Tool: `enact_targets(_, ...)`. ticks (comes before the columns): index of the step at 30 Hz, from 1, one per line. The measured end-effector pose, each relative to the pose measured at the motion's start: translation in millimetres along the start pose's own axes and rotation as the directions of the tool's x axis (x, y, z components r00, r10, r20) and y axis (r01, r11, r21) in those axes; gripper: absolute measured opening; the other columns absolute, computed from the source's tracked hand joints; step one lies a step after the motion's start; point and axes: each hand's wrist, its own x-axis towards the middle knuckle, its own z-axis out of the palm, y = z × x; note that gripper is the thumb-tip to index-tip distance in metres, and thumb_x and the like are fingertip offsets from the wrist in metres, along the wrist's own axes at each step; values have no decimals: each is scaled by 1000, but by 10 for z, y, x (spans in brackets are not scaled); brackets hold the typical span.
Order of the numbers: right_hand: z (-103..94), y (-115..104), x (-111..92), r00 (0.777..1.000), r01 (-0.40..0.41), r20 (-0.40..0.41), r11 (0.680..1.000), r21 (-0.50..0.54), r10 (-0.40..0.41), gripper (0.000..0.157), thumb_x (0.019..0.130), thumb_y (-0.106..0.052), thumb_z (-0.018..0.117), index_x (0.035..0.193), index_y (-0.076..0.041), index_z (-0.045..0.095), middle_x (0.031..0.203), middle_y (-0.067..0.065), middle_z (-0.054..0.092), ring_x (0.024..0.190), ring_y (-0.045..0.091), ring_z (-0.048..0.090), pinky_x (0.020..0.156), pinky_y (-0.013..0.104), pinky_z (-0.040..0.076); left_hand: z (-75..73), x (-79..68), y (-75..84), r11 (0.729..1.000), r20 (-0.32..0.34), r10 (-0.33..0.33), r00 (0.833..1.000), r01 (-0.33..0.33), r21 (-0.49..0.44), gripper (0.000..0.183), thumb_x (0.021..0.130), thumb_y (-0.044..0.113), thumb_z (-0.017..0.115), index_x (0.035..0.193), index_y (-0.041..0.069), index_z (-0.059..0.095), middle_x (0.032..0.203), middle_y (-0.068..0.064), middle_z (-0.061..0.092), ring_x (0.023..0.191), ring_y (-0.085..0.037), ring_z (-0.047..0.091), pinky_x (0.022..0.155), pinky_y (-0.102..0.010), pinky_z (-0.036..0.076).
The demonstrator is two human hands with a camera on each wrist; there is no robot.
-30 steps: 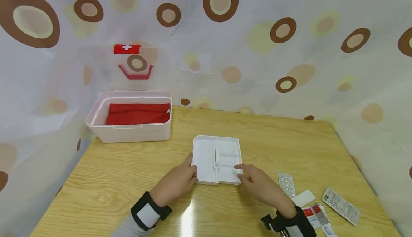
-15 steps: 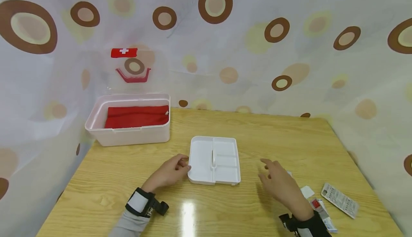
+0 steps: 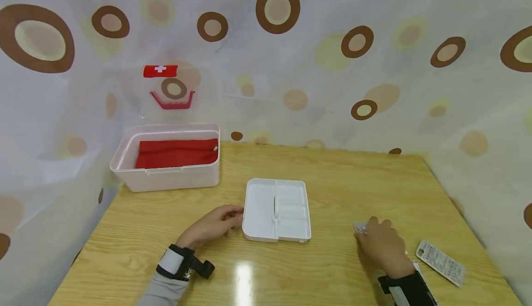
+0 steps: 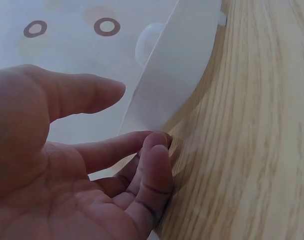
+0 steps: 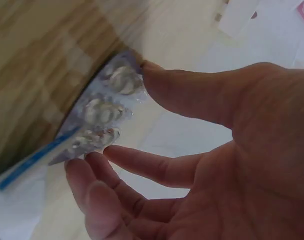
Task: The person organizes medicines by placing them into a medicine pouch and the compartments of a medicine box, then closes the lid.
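Note:
A white divided tray (image 3: 259, 211) with a raised handle along its divider lies on the wooden table. My left hand (image 3: 213, 226) is beside its left edge, fingertips right at the side wall, the fingers loosely bent and the thumb apart in the left wrist view. On the right, my right hand (image 3: 381, 246) holds a blister pack (image 5: 104, 111) of round clear bubbles, thumb at one edge and fingertips at the opposite one. Only a corner of that pack shows in the head view, the rest being covered by the hand.
A pale pink box (image 3: 174, 180) with a red zip pouch (image 3: 178, 153) inside stands at the back left, a clear lid with a red handle (image 3: 172, 105) behind it. A printed pack (image 3: 441, 262) lies at the far right. The right wrist mostly covers some small packets.
My right hand has left the tray's right edge, moved right and taken hold of the blister pack. My left hand has drawn slightly back to the left from the tray.

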Motion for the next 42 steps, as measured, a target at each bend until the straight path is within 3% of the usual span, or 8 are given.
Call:
enact_targets(9, -78, -253, 152, 994, 84, 63, 990, 110, -91, 28, 77, -18, 67, 91, 5, 60, 74, 14, 56, 60, 23, 49, 49, 37, 41, -22, -19, 14, 999, -28, -37, 999, 37, -5, 48, 96, 29, 58, 136, 2, 53, 114, -11, 59, 93, -19, 55, 71, -30, 49)
enact_targets(13, -76, -361, 252, 989, 118, 71, 979, 166, -131, 43, 71, -20, 75, 100, 7, 61, 81, 15, 61, 65, 22, 53, 52, 36, 46, -4, -20, 38, 999, -23, -44, 999, 43, -22, 48, 96, 28, 59, 135, 2, 54, 115, -11, 60, 95, -19, 55, 73, -33, 50)
enact_targets(17, -150, -545, 354, 988, 157, -13, 971, 179, -157, 55, 74, -28, 76, 112, 8, 61, 95, 19, 62, 78, 25, 57, 58, 40, 51, 25, 3, 27, 998, -18, -43, 999, 43, -38, 47, 96, 27, 59, 135, 1, 53, 116, -10, 61, 98, -19, 54, 76, -34, 51)
enact_targets(19, -203, -689, 405, 979, 201, -75, 962, 186, -190, 53, 76, -28, 74, 114, 5, 61, 99, 19, 60, 81, 26, 57, 62, 43, 52, 29, 14, 8, 999, -15, -44, 999, 43, -31, 47, 96, 27, 58, 135, 1, 53, 117, -10, 61, 99, -18, 54, 77, -33, 50)
enact_targets(25, -196, -1157, 663, 915, 377, -234, 902, 210, -328, 50, 74, -26, 76, 117, -4, 64, 107, 13, 57, 90, 25, 59, 71, 46, 55, 5, 14, -25, 999, -27, -48, 999, 47, -25, 46, 96, 27, 57, 135, 3, 53, 117, -9, 61, 99, -18, 54, 74, -31, 50)
enact_targets(28, -112, -1300, 796, 901, 412, -237, 887, 207, -364, 50, 75, -26, 78, 119, -6, 65, 112, 11, 57, 94, 25, 59, 75, 46, 55, -6, 13, -18, 998, -32, -56, 998, 56, -21, 45, 96, 29, 57, 134, 4, 55, 117, -8, 61, 98, -18, 54, 74, -30, 49)
enact_targets(34, 84, -1370, 946, 902, 408, -200, 907, 105, -382, 53, 73, -24, 81, 120, -7, 65, 113, 11, 60, 97, 26, 56, 81, 47, 54, 1, 23, -15, 998, -20, -53, 998, 52, -39, 45, 96, 29, 58, 133, 3, 55, 113, -9, 60, 94, -18, 54, 71, -30, 48)
enact_targets(42, 203, -1433, 996, 877, 427, -280, 900, 86, -390, 49, 72, -17, 82, 117, -4, 69, 108, 13, 61, 95, 28, 55, 75, 44, 55, -30, 11, -20, 999, -29, -31, 999, 30, -30, 43, 97, 26, 57, 132, 1, 55, 110, -10, 60, 91, -17, 53, 68, -29, 47)
